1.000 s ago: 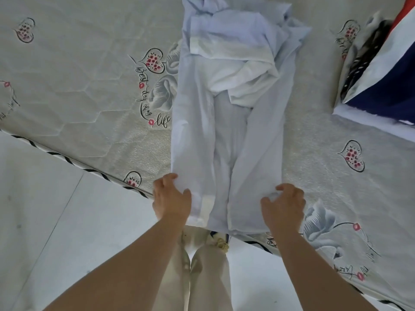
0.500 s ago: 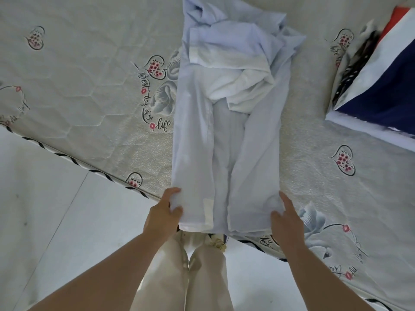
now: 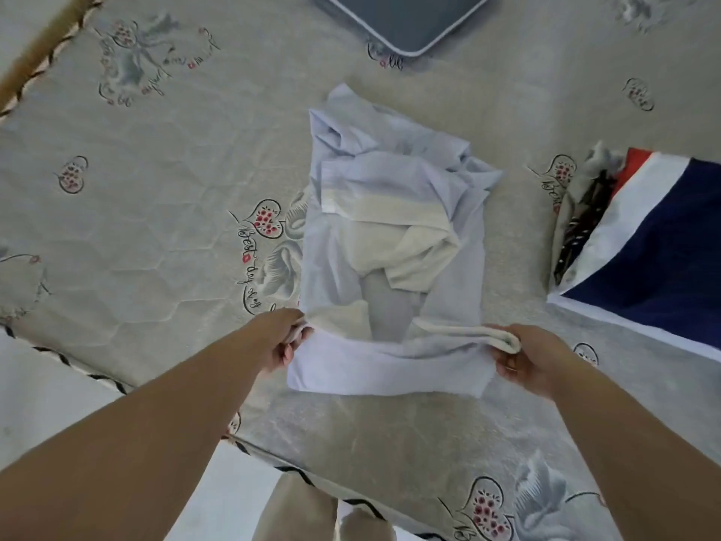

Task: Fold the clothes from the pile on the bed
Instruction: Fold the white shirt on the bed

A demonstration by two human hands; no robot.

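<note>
Bed: quilted mattress, heart and rose print, fills most of the frame. Pale blue garment at centre, bottom edge turned up toward its middle, rumpled white lining showing. Navy, white and red folded cloth at right edge, dark patterned items tucked against its left side. Grey cushion corner at top centre. Left hand grip pinches the fold's left end; right hand grip pinches the right end.
</note>
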